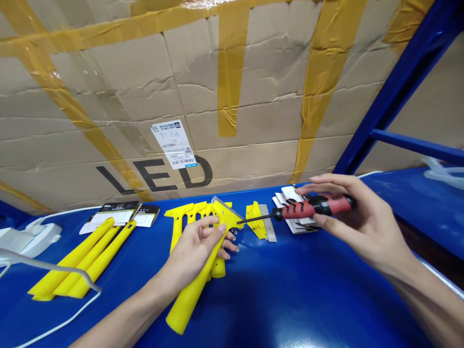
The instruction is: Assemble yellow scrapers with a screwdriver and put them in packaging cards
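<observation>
My left hand is closed around a yellow scraper, its handle slanting down toward me and its head pointing up, with a thin blade edge showing. In my right hand is a red and black screwdriver, held between thumb and fingers. Its shaft runs left, and the tip meets the scraper's head by a small hole or screw. Behind my left hand, several yellow scraper handles lie in a row, partly hidden. Yellow blade-holder pieces and a grey metal blade lie to the right.
Several long yellow pieces lie at the left beside printed cards. More cards are stacked behind the screwdriver. A white power strip with cables sits far left. A taped cardboard box backs the blue table; a blue frame stands right.
</observation>
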A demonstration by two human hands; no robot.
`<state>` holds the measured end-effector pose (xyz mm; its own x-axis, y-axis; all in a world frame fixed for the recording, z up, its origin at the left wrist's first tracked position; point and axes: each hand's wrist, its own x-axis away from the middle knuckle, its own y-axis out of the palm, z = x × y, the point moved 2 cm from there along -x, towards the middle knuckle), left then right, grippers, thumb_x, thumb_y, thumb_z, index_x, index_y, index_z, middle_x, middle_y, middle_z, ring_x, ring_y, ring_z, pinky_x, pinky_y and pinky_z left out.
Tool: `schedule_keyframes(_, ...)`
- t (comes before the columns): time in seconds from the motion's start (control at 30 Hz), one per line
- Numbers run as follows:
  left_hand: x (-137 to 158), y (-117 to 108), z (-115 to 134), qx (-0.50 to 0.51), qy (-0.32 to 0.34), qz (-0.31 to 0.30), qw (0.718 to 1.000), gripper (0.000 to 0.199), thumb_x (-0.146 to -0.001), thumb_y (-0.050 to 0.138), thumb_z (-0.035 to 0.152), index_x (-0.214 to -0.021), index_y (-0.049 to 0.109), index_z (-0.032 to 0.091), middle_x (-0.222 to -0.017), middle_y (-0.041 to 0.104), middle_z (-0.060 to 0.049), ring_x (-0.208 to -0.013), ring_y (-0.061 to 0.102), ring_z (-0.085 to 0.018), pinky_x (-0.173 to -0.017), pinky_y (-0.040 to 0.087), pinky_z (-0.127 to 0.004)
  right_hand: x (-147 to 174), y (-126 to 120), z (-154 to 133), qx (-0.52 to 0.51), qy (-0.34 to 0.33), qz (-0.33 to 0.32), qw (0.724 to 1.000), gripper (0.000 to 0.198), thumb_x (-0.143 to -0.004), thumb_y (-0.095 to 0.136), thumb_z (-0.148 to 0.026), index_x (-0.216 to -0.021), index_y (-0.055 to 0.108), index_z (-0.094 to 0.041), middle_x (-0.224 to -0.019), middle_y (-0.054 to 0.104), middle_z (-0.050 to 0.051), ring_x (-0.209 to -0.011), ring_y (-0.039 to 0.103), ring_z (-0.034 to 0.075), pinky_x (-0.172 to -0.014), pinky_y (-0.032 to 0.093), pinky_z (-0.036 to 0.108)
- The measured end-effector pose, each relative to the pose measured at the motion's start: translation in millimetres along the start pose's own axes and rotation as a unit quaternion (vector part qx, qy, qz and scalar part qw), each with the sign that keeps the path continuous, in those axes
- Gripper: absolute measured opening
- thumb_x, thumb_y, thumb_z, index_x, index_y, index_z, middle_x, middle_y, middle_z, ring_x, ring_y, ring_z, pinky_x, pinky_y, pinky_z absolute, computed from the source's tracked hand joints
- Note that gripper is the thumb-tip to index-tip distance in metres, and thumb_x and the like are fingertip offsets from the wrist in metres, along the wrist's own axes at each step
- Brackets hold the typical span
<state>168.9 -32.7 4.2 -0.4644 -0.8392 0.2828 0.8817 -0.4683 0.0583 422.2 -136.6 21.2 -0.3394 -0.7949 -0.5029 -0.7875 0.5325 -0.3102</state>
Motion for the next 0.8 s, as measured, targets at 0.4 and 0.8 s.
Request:
schedule_keyframes(0.4, -1.8, -1.6, -1.7, -0.046, 0.022, -0.033, 0.998, 0.035, -0.086, 0.071, 0.038, -0.100, 0.052, 0.013, -0.088, 0.074, -0.012, -0.057, 0.064, -0.012, -0.053, 0.047, -0.022, -1.1, 0.9, 2.4, 0.024, 0.022, 0.001, 0.999, 0.025, -0.089, 0.070, -0.040, -0.109, 0.070, -0.025, -0.093, 0.076, 0.004, -0.048, 0.060, 0.011, -0.043, 0.050, 0.026)
schedule_keyframes(0.8, -7.3, -1.9, -12.5, -0.027, 0.013, -0.040, 0.999, 0.044, -0.082, 0.075, 0.041, -0.103, 0.048, 0.014, -0.088, 0.074, -0.013, -0.064, 0.070, -0.016, -0.052, 0.049, -0.021, 1.0, -0.6, -1.5, 0.008, -0.054, -0.010, 0.998, 0.037, -0.085, 0.075, -0.032, -0.120, 0.067, -0.029, -0.119, 0.073, 0.005, -0.103, 0.072, 0.023, -0.075, 0.063, 0.031)
